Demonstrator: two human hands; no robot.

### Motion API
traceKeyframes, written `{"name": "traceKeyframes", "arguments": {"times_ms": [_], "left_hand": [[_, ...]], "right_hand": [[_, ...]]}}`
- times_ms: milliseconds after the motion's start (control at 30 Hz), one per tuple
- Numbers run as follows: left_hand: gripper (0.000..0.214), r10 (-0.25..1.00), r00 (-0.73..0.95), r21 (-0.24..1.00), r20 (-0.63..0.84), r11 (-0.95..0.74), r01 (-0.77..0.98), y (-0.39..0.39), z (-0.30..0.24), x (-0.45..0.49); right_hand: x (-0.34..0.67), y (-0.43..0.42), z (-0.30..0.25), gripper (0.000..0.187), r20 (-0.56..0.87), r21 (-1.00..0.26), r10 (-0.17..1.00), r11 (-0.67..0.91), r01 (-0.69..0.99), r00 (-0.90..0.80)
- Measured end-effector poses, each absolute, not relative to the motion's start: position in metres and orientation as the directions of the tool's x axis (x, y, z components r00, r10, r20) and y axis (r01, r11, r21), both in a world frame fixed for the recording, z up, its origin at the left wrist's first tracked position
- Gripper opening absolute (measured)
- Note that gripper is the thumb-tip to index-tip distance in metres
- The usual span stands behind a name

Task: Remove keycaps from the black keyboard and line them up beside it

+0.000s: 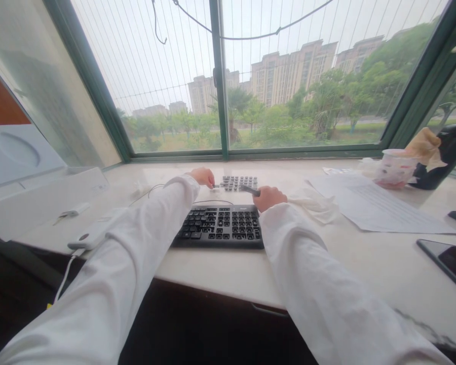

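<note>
My right hand (269, 198) grips a slim dark tool (250, 190), whose tip points left toward a cluster of loose black keycaps (238, 182) lying on the white sill. My left hand (202, 177) rests just left of those keycaps, with a small thin object (216, 186) at its fingertips. I cannot tell whether the fingers hold it. Below both hands lies a black keyboard (220, 228) with its keys on, and a thin cable (213, 201) runs behind it. White sleeves cover both my arms.
A crumpled white cloth (313, 205) and printed paper sheets (376, 203) lie to the right, with a patterned cup (395, 169) behind them. A dark tablet (448, 264) lies at the right edge. On the left are a white power bank (87, 234) with a cable and keys (71, 212). A window runs along the far side.
</note>
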State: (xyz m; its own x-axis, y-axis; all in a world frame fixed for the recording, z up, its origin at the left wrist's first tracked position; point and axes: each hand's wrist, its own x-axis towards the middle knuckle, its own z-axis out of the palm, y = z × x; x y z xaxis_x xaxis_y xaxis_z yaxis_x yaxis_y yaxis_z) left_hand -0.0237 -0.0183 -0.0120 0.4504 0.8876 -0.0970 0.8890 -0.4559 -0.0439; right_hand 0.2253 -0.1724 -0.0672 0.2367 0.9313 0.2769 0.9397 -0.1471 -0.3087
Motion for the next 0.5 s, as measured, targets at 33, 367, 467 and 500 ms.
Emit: {"name": "traceKeyframes", "arguments": {"times_ms": [33,367,467,500], "left_hand": [[0.033,0.886,0.454,-0.043,-0.097,-0.460,0.887,-0.0168,-0.0128,-0.0254],[0.035,0.882,0.448,-0.030,-0.148,-0.457,0.889,-0.0195,-0.0146,-0.0316],[0.038,0.881,0.450,-0.019,-0.146,-0.458,0.889,-0.0170,-0.0164,-0.0330],[0.039,0.879,0.455,-0.017,-0.142,-0.461,0.887,-0.0162,-0.0170,-0.0335]], "right_hand": [[0.2254,-0.1723,-0.0673,0.030,0.277,-0.308,0.931,-0.147,0.940,0.236],[0.2249,-0.1731,-0.0673,0.030,0.273,-0.307,0.933,-0.146,0.940,0.234],[0.2253,-0.1724,-0.0683,0.030,0.271,-0.309,0.934,-0.146,0.940,0.234],[0.2254,-0.1722,-0.0686,0.030,0.270,-0.310,0.934,-0.147,0.939,0.235]]}}
